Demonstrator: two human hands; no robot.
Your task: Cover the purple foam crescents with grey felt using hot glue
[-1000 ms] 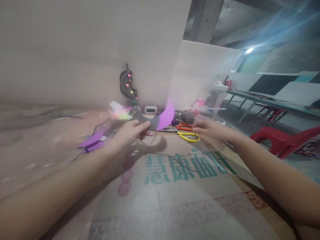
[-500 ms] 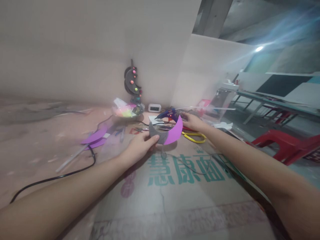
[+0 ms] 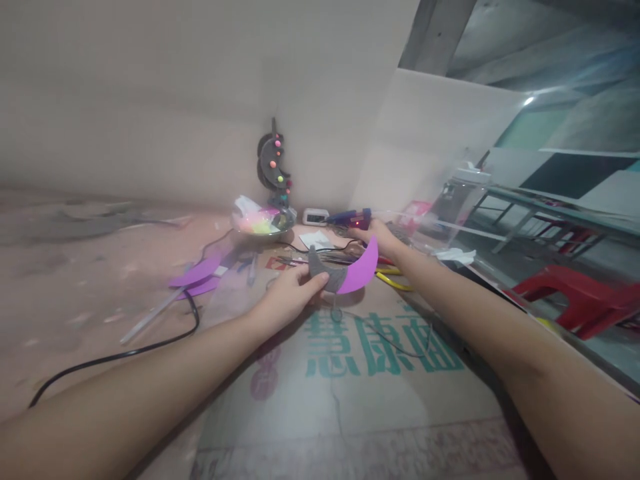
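My left hand (image 3: 295, 291) pinches a crescent-shaped cutout by its dark grey part (image 3: 327, 273). The other end of the crescent is bright purple (image 3: 359, 270) and curves up to the right. Beyond it, my right hand (image 3: 377, 239) is closed around the handle of a blue hot glue gun (image 3: 353, 219). A small red light glows on the gun's body, and its nozzle points left towards a white digital clock (image 3: 316, 217). A clear glue stick sticks out behind the gun. Most of the right hand's fingers are hidden.
Purple cutouts (image 3: 197, 273) lie at the left beside a black cable (image 3: 120, 355). A dark crescent ornament with coloured balls (image 3: 273, 162) stands by the wall behind a clear dish (image 3: 263, 223). Yellow-handled scissors (image 3: 395, 281) lie near my right wrist. Printed cardboard (image 3: 370, 400) covers the front.
My right hand has moved the glue gun up and away from the crescent, towards the clock. My left hand keeps its pinch on the crescent. The whole view has shifted slightly.
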